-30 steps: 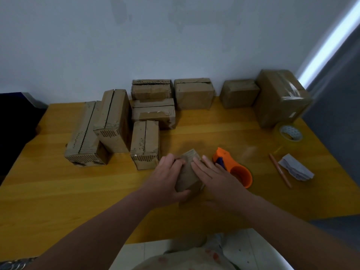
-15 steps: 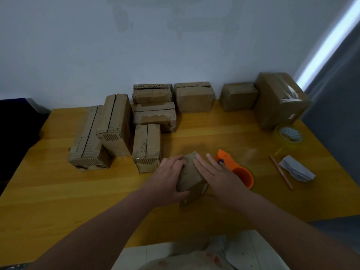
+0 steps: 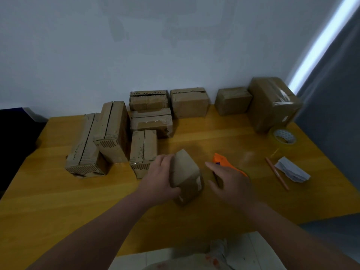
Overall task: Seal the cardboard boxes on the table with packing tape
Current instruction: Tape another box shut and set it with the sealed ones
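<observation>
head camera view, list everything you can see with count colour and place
brown cardboard boxes: eight, brown, along the back and left of the table
small brown cardboard box: one, brown, tilted at front centre, held
orange plastic tape dispenser: one, orange, right of the small box, partly hidden
clear packing tape roll: one, yellowish clear, far right
thin brown pencil: one, brown, right front
crumpled white paper: one, white, beside the pencil
yellow wooden table: one, yellow, under everything
left hand: one, fingers grip the small box
right hand: one, holds nothing, over the dispenser
</observation>
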